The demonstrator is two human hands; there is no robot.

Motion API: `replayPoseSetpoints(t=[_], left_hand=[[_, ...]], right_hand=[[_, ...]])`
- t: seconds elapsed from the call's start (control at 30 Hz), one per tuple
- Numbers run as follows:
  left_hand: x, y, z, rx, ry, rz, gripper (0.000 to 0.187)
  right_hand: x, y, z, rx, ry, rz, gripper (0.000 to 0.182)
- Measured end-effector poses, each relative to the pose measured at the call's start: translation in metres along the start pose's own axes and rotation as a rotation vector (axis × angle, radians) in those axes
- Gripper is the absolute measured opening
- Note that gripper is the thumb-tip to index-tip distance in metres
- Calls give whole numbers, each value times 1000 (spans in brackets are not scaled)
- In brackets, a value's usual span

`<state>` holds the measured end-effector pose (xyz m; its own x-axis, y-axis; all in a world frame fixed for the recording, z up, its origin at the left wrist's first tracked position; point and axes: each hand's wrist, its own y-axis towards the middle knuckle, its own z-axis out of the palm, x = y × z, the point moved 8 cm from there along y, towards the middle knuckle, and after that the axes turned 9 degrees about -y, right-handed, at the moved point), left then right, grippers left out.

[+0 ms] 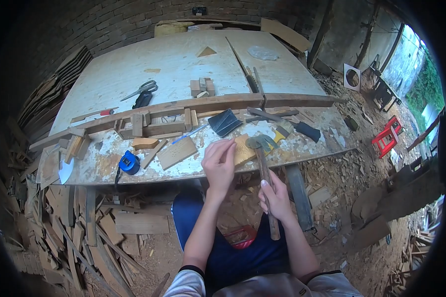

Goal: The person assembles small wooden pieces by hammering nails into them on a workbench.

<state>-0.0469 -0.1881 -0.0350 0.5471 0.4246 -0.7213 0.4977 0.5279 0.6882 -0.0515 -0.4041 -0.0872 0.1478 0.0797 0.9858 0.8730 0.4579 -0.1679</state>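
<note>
My right hand is wrapped round the wooden handle of a hammer, whose metal head is over a small yellowish wood block at the bench's front edge. At the block's left side is my left hand, its thumb and fingertips pinched together; what they hold, if anything, is too small to tell. Just left of it lies a flat wood piece. Beyond the hands sits a dark square piece. A yellow-banded brush rests to the right of the hammer head.
On the bench are a blue tape measure, a blue pen, scissors and a black-handled tool. A long wooden rail crosses behind them. Wood scraps cover the floor; a red object stands at right.
</note>
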Motion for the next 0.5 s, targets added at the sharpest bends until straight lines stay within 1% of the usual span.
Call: replayPoseSetpoints(t=[0.07, 0.1, 0.2, 0.3, 0.4, 0.5], left_hand=[[0, 7, -3, 65, 8, 51, 16], [8, 7, -2, 107, -54, -70, 15], [17, 5, 3, 184, -104, -139, 17], [14, 6, 5, 247, -101, -138, 18], [16, 6, 3, 278, -148, -255, 16], [16, 6, 4, 299, -211, -241, 17]], right_hand=[[0, 0, -1, -2, -1, 3, 53], [0, 0, -1, -3, -1, 5, 53], [-2, 0, 0, -4, 3, 8, 52], [-2, 0, 0, -9, -2, 5, 52], [0, -1, 1, -9, 2, 8, 52], [-1, -1, 1, -12, 3, 3, 52]])
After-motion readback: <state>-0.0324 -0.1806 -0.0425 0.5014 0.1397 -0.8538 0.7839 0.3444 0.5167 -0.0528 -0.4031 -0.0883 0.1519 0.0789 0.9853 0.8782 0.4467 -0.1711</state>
